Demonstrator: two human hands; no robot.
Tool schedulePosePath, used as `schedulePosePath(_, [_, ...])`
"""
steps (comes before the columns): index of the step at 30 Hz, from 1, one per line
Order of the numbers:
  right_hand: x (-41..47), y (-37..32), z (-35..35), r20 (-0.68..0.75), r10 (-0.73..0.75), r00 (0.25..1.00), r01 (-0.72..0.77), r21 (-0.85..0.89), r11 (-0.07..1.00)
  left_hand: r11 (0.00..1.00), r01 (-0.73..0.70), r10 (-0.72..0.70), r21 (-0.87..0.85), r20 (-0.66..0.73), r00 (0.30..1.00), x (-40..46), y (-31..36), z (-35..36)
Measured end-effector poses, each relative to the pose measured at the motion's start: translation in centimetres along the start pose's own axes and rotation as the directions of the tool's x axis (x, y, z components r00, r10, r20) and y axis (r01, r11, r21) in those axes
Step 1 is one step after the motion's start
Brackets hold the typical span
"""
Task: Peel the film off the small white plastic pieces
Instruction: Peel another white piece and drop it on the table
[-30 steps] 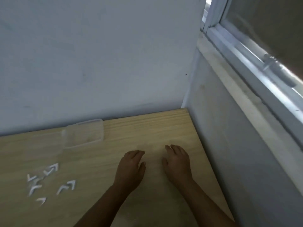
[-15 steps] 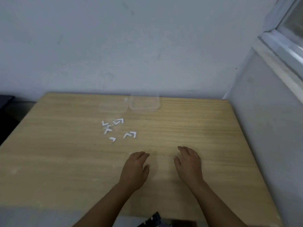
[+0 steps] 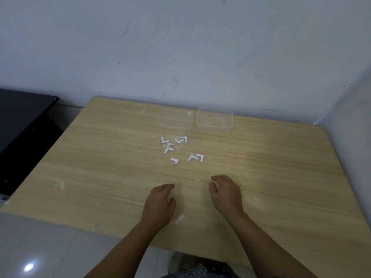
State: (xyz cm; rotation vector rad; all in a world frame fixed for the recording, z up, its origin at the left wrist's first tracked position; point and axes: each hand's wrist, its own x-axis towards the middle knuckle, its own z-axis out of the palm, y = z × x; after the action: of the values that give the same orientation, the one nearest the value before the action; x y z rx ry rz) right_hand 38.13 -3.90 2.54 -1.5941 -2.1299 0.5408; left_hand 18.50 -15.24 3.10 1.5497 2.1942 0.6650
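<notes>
We rest both hands, left hand (image 3: 158,203) and right hand (image 3: 225,192), apart (fingers relaxed, holding nothing) on the surface (image 3: 100,167) near the white pieces (image 3: 181,150).

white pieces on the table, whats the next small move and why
Probably reach the right hand forward to the nearest white piece. Both hands rest on the table holding nothing, left hand included, and the pieces lie untouched beyond the fingertips.

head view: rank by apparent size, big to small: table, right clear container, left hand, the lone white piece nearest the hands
1. table
2. left hand, though it sits nearer the camera, so its lead over the container is unsure
3. right clear container
4. lone white piece, smallest
</notes>
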Motion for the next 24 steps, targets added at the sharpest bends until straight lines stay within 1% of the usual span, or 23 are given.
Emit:
schedulePosePath(5, [3.5, -2.8, 2.3, 0.077, 0.068, 0.995, -0.066, -0.024, 0.998, 1.000, 0.009, -0.009, 0.021, 0.034, 0.999, 3.1, -2.4, -1.6])
schedulePosePath(9, [6.1, -4.6, 4.0, 0.126, 0.113, 0.985, -0.109, -0.039, 0.993, 0.998, -0.017, 0.014, 0.060, 0.059, 0.998, 5.4, -4.3, -2.6])
schedulePosePath(13, [8.4, -5.6, 5.0, 0.129, 0.110, 0.986, -0.102, -0.064, 0.993, 0.990, -0.015, -0.005, 0.144, 0.136, 0.991, 6.7, -5.6, -3.3])
schedulePosePath(17, [9.8, -5.8, 5.8, 0.155, 0.134, 0.979, -0.117, -0.114, 0.987, 0.984, 0.001, -0.040, 0.177, 0.217, 0.975, 6.8, -6.3, -4.2])
schedulePosePath(21, [10.7, -6.2, 6.4, 0.243, 0.117, 0.963, -0.046, -0.281, 0.959, 0.976, -0.010, -0.051, 0.217, 0.274, 0.960, 6.8, -7.7, -5.3])
schedulePosePath(24, [10.7, -6.6, 6.6, 0.213, 0.114, 0.970, -0.052, -0.278, 0.959, 0.970, -0.052, -0.026, 0.236, 0.315, 0.949, 7.0, -8.6, -6.0])
